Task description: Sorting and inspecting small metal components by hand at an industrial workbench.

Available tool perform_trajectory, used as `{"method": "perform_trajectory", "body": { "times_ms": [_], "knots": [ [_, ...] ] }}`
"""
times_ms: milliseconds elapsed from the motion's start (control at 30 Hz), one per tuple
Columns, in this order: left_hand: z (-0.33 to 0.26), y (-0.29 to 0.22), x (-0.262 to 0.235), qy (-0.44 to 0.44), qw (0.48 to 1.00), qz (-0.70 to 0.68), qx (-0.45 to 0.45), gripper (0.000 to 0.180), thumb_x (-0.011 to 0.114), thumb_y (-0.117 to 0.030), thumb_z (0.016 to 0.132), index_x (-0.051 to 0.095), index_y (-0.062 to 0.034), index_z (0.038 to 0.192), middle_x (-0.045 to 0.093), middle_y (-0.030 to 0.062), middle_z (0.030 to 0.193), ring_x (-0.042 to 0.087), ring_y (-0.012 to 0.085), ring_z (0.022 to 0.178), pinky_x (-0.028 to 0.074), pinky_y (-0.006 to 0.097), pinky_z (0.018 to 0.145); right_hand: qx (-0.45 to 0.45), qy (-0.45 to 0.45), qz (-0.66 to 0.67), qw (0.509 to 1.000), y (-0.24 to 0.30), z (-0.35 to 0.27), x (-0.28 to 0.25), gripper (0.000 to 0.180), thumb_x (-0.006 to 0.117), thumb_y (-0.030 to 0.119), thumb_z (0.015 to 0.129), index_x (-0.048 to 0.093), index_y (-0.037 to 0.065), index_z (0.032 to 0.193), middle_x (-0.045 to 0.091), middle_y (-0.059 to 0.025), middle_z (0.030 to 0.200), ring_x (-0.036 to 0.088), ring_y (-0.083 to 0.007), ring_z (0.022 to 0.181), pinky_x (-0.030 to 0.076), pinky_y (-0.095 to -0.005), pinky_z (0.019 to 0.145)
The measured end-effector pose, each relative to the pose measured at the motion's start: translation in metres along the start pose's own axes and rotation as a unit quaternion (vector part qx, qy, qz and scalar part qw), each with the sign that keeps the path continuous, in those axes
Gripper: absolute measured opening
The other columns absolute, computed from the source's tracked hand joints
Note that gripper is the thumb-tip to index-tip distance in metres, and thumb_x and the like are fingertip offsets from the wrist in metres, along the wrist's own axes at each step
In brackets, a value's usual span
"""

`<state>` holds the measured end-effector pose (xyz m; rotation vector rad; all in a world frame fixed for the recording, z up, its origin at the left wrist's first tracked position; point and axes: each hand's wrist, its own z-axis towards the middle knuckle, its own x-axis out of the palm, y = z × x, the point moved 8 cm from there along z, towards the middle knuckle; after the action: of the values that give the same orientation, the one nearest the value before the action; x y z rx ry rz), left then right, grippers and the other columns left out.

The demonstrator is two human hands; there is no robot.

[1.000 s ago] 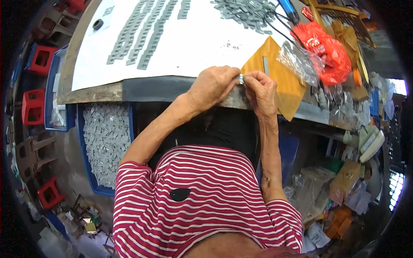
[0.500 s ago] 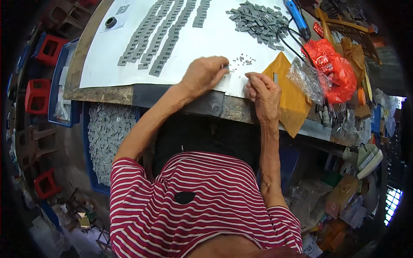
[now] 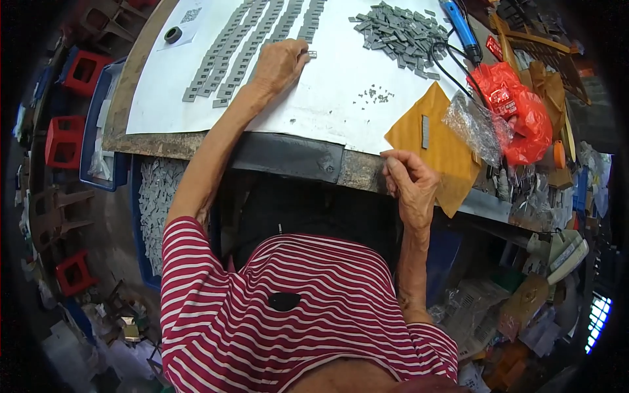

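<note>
My left hand (image 3: 280, 67) is over the rows, its fingers closed at the near end of the rightmost row. A small grey rectangular piece (image 3: 312, 54) shows at its fingertips. Overlapping flat grey pieces form several long rows (image 3: 239, 49) on white paper (image 3: 164, 108). At the table's front edge, my right hand (image 3: 413, 187) is pinched; anything between the fingertips is too small to make out. Tiny metal bits (image 3: 375, 95) lie scattered on the paper, beyond the right hand. Farther back is a heap of loose grey pieces (image 3: 398, 36).
Beside my right hand lies brown paper (image 3: 445, 180) with a grey strip (image 3: 425, 132) on it. A blue-handled tool (image 3: 464, 29), black cable and red plastic bag (image 3: 514, 114) crowd the right. A black ring (image 3: 173, 35) sits far left. Below stands a bin of grey pieces (image 3: 157, 209).
My left hand has moved away from the tiny bits, forward and left to the rightmost row. My right hand has drawn back slightly toward me, still pinched.
</note>
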<state>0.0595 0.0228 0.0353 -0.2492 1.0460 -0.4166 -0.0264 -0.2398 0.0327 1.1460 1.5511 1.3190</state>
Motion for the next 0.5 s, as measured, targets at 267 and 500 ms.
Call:
{"method": "perform_trajectory", "body": {
  "times_ms": [267,500],
  "knots": [
    [0.004,0.002,0.0,0.02,1.0,0.015,-0.01,0.016,0.063,-0.014,0.076,0.06,-0.0025,0.086,0.062,0.0133,0.075,0.06,0.025,0.063,0.047,0.033,0.06,-0.008,0.024,-0.033,0.999,0.002,-0.012,-0.002,0.013,0.054,0.006,0.085,0.06,-0.003,0.091,0.053,0.0008,0.064,0.043,-0.0022,0.05,0.033,-0.0163,0.044],
    [0.009,0.013,0.008,0.033,0.999,0.021,-0.028,0.012,0.063,-0.011,0.075,0.06,-0.0039,0.085,0.063,0.0114,0.074,0.061,0.0229,0.063,0.048,0.031,0.059,0.001,0.028,-0.035,0.999,-0.001,-0.022,-0.008,0.013,0.053,0.006,0.084,0.06,-0.002,0.093,0.053,0.0017,0.065,0.043,-0.0016,0.05,0.034,-0.0156,0.045]
  ]
}}
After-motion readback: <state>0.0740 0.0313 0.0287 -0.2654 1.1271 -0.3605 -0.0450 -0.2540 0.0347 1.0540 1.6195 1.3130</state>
